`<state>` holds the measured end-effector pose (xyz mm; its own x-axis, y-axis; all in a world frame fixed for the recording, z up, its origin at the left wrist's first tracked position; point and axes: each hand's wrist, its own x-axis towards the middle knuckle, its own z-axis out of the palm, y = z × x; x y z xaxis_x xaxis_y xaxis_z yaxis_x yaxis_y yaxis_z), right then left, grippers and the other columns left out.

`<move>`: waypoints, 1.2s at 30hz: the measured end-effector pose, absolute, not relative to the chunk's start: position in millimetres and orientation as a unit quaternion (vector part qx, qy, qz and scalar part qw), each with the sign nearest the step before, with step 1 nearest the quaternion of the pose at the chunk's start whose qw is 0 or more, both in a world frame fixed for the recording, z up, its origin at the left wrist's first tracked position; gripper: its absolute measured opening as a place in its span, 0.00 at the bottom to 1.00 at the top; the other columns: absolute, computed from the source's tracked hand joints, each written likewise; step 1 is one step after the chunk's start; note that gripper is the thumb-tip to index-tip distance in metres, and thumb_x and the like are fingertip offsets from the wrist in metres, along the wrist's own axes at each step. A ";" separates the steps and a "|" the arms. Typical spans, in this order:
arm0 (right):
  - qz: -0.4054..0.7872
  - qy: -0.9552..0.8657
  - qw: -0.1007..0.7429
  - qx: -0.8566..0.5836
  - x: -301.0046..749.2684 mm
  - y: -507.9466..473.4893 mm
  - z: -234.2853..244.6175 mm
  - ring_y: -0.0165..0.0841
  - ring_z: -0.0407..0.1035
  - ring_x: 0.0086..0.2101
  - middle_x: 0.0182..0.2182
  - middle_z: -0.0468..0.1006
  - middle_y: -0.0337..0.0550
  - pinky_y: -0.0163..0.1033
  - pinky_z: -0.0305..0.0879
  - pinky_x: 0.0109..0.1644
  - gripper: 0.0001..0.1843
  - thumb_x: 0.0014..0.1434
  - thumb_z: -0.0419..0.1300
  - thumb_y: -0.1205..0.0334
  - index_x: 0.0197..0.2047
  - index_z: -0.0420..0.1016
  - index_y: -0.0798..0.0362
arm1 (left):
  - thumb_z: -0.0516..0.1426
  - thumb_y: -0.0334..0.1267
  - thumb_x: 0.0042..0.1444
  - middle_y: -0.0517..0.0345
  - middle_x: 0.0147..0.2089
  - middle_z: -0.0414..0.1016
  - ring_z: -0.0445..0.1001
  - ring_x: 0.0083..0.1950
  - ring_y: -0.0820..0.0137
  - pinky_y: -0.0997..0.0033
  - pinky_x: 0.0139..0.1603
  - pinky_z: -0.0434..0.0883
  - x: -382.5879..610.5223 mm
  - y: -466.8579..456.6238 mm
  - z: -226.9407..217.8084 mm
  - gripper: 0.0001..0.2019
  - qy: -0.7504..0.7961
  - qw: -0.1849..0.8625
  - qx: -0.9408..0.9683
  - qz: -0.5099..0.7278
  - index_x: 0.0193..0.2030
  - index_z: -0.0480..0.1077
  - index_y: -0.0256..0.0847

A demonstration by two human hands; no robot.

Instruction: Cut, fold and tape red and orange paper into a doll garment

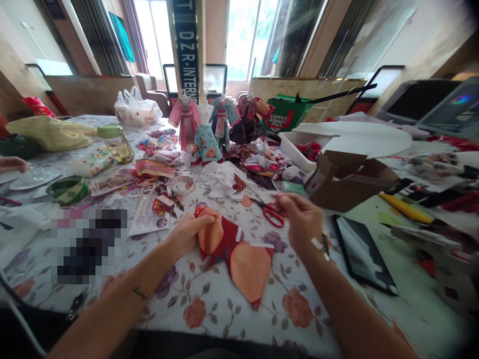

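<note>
My left hand (pixel 189 230) is closed on the top left fold of an orange and dark red piece of fabric (pixel 239 257) that lies on the floral tablecloth (pixel 209 304). My right hand (pixel 299 219) hovers to the right of the fabric with its fingers pinched together; what they hold is too small to see. Red-handled scissors (pixel 272 213) lie just left of that hand.
A dark tablet (pixel 361 252) and a brown cardboard box (pixel 346 179) sit to the right. Small mannequins in doll dresses (pixel 205 129) stand at the back among fabric scraps and ribbons. A green tape roll (pixel 69 188) and a person's hand (pixel 13 163) are at the left.
</note>
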<state>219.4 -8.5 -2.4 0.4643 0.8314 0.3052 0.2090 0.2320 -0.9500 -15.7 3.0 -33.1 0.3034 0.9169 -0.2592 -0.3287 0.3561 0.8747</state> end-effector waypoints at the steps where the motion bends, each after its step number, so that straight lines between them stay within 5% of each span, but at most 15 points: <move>1: 0.121 -0.459 0.663 -0.579 235.0 -4.5 6.7 0.33 0.67 0.25 0.24 0.76 0.44 0.36 0.62 0.30 0.12 0.52 0.59 0.56 0.33 0.78 0.56 | 0.65 0.34 0.41 0.56 0.31 0.78 0.73 0.32 0.71 0.75 0.37 0.67 -15.6 2.9 -33.2 0.09 0.400 0.721 0.369 0.430 0.31 0.76 0.35; 3: -0.104 -0.446 0.644 -0.613 273.5 5.1 27.1 0.35 0.69 0.27 0.28 0.78 0.49 0.38 0.62 0.34 0.14 0.56 0.56 0.59 0.37 0.80 0.59 | 0.65 0.34 0.41 0.56 0.31 0.78 0.73 0.32 0.72 0.76 0.36 0.67 -15.5 2.4 -32.9 0.09 0.398 0.722 0.375 0.424 0.31 0.75 0.35; 5: -0.234 -0.446 0.537 -0.677 316.3 16.6 47.1 0.36 0.69 0.29 0.28 0.79 0.52 0.39 0.59 0.36 0.14 0.57 0.55 0.62 0.38 0.80 0.60 | 0.64 0.34 0.42 0.57 0.31 0.78 0.73 0.32 0.72 0.76 0.36 0.67 -15.9 2.2 -32.9 0.09 0.396 0.723 0.379 0.421 0.32 0.75 0.35; 10: -0.188 -0.436 0.268 -0.838 389.6 46.1 77.6 0.37 0.67 0.33 0.34 0.79 0.62 0.42 0.51 0.35 0.14 0.52 0.63 0.65 0.41 0.80 0.64 | 0.64 0.34 0.42 0.56 0.31 0.78 0.73 0.33 0.71 0.75 0.37 0.67 -18.0 3.7 -36.5 0.09 0.393 0.728 0.393 0.403 0.33 0.76 0.34; 17: -0.134 -0.446 0.237 -0.853 401.3 65.1 85.4 0.31 0.63 0.28 0.29 0.78 0.59 0.43 0.49 0.32 0.18 0.49 0.66 0.56 0.34 0.80 0.66 | 0.65 0.33 0.41 0.55 0.32 0.78 0.74 0.32 0.71 0.75 0.36 0.67 -17.5 2.1 -31.1 0.10 0.386 0.740 0.382 0.396 0.33 0.76 0.34; 22: -0.248 -0.461 0.346 -0.779 355.5 50.1 86.6 0.38 0.67 0.35 0.34 0.78 0.59 0.43 0.54 0.40 0.12 0.51 0.63 0.69 0.40 0.78 0.64 | 0.66 0.33 0.40 0.55 0.31 0.78 0.74 0.31 0.71 0.74 0.36 0.68 -18.5 0.7 -26.9 0.10 0.387 0.740 0.393 0.386 0.32 0.76 0.34; 24: -0.174 -0.570 0.394 -0.700 314.5 34.7 72.1 0.39 0.67 0.36 0.35 0.77 0.58 0.43 0.56 0.41 0.12 0.55 0.57 0.68 0.41 0.76 0.64 | 0.66 0.33 0.40 0.54 0.32 0.78 0.75 0.32 0.70 0.74 0.37 0.68 -20.7 2.1 -27.7 0.12 0.382 0.738 0.400 0.386 0.34 0.76 0.34; 28: 0.097 -0.792 0.267 -0.541 234.3 6.9 20.6 0.32 0.70 0.29 0.28 0.79 0.41 0.34 0.62 0.34 0.06 0.52 0.63 0.60 0.32 0.79 0.53 | 0.68 0.33 0.39 0.53 0.33 0.78 0.75 0.33 0.70 0.73 0.38 0.70 -26.7 7.8 -30.1 0.14 0.389 0.731 0.404 0.388 0.35 0.75 0.34; 33: 0.189 -0.823 0.203 -0.496 199.6 6.2 -18.7 0.38 0.69 0.36 0.35 0.77 0.45 0.38 0.64 0.38 0.20 0.40 0.70 0.59 0.39 0.78 0.53 | 0.68 0.32 0.38 0.56 0.33 0.77 0.75 0.32 0.72 0.75 0.36 0.70 -32.2 12.1 -26.7 0.14 0.373 0.727 0.415 0.401 0.35 0.74 0.34; 36: 0.214 -0.822 0.205 -0.486 195.6 11.8 -20.8 0.37 0.67 0.35 0.34 0.75 0.44 0.37 0.62 0.37 0.20 0.37 0.71 0.61 0.36 0.77 0.54 | 0.68 0.32 0.39 0.55 0.32 0.77 0.75 0.32 0.72 0.75 0.35 0.71 -34.0 10.4 -21.5 0.14 0.350 0.731 0.434 0.395 0.35 0.74 0.34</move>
